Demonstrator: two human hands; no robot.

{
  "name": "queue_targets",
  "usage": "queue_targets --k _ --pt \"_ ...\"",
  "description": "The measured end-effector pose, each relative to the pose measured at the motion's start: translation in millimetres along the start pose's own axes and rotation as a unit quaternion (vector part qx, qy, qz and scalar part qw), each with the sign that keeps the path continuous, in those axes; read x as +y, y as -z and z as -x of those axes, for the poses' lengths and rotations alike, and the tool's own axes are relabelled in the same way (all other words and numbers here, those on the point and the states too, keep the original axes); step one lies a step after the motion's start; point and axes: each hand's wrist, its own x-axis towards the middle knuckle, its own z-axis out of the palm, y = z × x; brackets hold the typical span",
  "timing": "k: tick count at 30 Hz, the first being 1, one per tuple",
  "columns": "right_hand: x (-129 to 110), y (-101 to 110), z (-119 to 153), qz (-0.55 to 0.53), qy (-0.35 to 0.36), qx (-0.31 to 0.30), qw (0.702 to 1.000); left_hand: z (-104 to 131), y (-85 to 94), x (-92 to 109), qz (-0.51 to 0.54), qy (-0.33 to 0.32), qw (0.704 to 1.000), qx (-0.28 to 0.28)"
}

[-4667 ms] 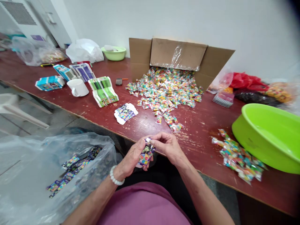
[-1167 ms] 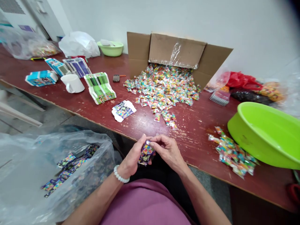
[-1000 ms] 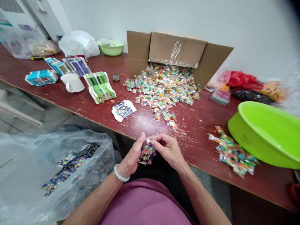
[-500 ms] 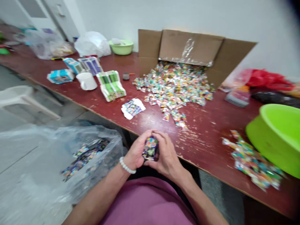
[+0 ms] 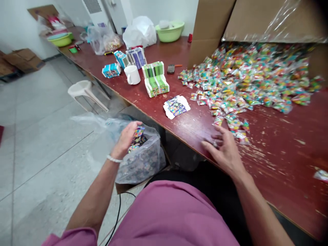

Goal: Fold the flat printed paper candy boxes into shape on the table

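Observation:
My left hand is over a clear plastic bag, its fingers stretched out. Against the palm side lies a small dark, colourful printed box, among other such packs in the bag; the thumb is hidden. My right hand hovers at the table edge, fingers apart, close to the nearest wrapped candies. A dark, blurred patch shows between its thumb and fingers. An unfolded purple and white carton lies flat on the table ahead of my hands.
A large cardboard box spills its candy heap across the red table. Left of it stand green folded cartons, a white mug, blue cartons and a green basin. A white stool is on the floor.
My hands have parted from around the small printed box. The left has moved left over the bag, the right rightward towards the candies. The view has swung left.

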Motion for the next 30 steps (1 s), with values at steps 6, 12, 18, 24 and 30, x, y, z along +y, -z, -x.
queue_targets --k 6,12,18,24,30 --pt "36 10 5 0.046 -0.027 0.082 0.995 -20 4.7 -1 -0.187 -0.093 0.975 -0.08" --pt "33 8 8 0.054 0.006 0.09 0.994 -80 -107.6 39 -0.308 -0.219 0.925 -0.047" --pt "36 8 6 0.051 0.026 0.092 0.994 -107 -151.1 48 -0.468 -0.192 0.862 -0.042" --pt "36 6 5 0.052 0.031 0.085 0.995 -127 -148.1 50 -0.467 -0.163 0.868 -0.044" --pt "37 6 5 0.053 0.035 0.085 0.994 -137 -148.7 52 -0.477 -0.14 0.867 -0.025"
